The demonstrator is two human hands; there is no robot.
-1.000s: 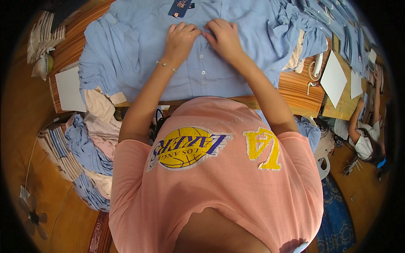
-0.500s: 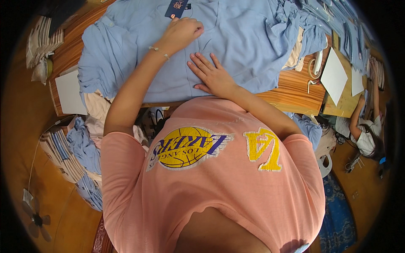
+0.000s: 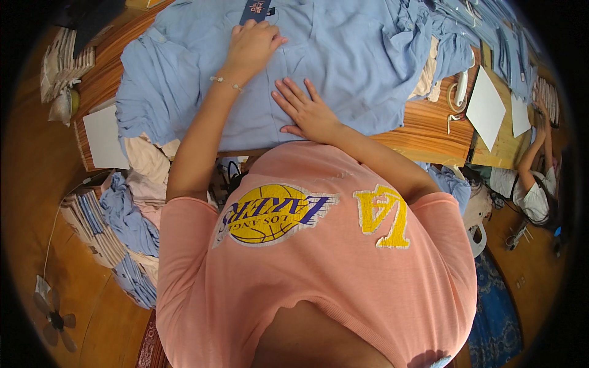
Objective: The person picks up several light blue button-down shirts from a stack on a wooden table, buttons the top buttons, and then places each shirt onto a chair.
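Observation:
A light blue garment [image 3: 350,67] lies spread in soft folds over the striped wooden table [image 3: 435,132] in front of me. My left hand [image 3: 253,50] is at the garment's far middle, its fingers closed at the lower end of a dark navy hang tag [image 3: 255,11]. My fingers cover that end of the tag. Close to the tag a small dark label [image 3: 270,11] shows on the cloth. Nearer to me and further right, my right hand [image 3: 311,115] rests flat on the garment with its fingers spread and holds nothing.
White boards [image 3: 486,110] and a tape roll [image 3: 457,98] lie right, below packed blue garments [image 3: 503,43]. A white sheet [image 3: 105,138] is at the table's left edge. Folded clothes [image 3: 92,221] are stacked lower left, near a fan [image 3: 55,319]. Another person [image 3: 534,196] works far right.
My left hand has shifted slightly left and now covers more of the tag's lower end. The tag has moved a little up. My right hand stays in place.

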